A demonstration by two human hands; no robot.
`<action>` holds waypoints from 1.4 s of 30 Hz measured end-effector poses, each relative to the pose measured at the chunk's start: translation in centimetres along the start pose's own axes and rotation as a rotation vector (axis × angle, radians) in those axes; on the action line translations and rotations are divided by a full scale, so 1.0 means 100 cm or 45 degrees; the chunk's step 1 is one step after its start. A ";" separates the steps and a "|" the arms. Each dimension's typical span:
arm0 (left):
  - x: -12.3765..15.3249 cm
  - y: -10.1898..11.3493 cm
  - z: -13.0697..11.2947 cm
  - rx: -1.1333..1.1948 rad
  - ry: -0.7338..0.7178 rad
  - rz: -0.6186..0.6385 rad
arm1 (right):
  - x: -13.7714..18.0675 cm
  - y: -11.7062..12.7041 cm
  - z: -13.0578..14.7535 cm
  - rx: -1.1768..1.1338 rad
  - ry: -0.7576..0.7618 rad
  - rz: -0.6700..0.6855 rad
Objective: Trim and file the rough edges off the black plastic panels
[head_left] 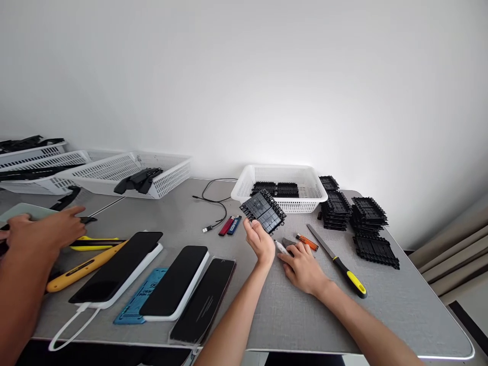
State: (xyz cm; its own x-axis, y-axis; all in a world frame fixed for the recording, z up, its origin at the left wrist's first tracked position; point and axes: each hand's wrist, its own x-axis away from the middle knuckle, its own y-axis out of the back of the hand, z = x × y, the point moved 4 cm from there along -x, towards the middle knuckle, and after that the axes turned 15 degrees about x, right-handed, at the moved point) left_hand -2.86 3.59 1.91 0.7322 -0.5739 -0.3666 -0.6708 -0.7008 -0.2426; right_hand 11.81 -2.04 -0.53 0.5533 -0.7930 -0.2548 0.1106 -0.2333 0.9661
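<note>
My left hand (260, 243) holds up a square black plastic panel (263, 210) by its lower edge. Teeth run along the panel's sides and its face is split into sections. On the table, just to the right, my right hand (304, 267) has its fingers curled over a small white and grey tool (282, 248), whose kind is mostly hidden under them. An orange lighter (307, 242) lies right beside those fingertips. Further right rests a file (339, 264) with a black and yellow handle.
Behind my hands, a white basket (282, 205) holds black panels. Stacked panels (337, 209) stand at right. Two lighters (230, 225), a black cable (220, 202), phones (174, 282) and a yellow-handled tool (86, 268) lie leftward. A co-worker's hand (41, 231) works near more baskets (168, 178).
</note>
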 end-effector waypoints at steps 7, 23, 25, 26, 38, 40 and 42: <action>0.006 -0.004 0.017 0.105 0.118 0.107 | 0.003 0.000 0.002 -0.052 -0.039 -0.110; 0.001 -0.018 -0.052 0.010 0.215 1.281 | -0.054 0.098 -0.095 -0.702 -0.440 -0.203; -0.016 -0.015 -0.068 -0.038 0.221 1.223 | -0.070 0.100 -0.100 -0.822 -0.455 -0.163; -0.028 -0.014 -0.076 -0.017 0.230 1.165 | -0.079 0.101 -0.103 -0.890 -0.465 -0.187; -0.222 -0.121 -0.045 -0.665 -0.010 0.757 | -0.257 0.058 -0.144 -1.063 -0.868 -0.163; -0.235 -0.137 -0.015 -0.788 0.042 0.763 | -0.280 0.037 -0.150 -0.995 -0.924 -0.047; -0.240 -0.147 0.016 -0.892 0.101 0.778 | -0.296 0.014 -0.155 -0.918 -0.966 0.096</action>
State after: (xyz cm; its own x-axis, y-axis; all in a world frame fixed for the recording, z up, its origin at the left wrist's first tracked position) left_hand -10.77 28.29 12.80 0.2987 -0.9366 -0.1832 -0.7372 -0.3484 0.5789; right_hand 8.37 29.81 8.98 -0.0561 -0.9945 0.0887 0.7008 0.0241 0.7130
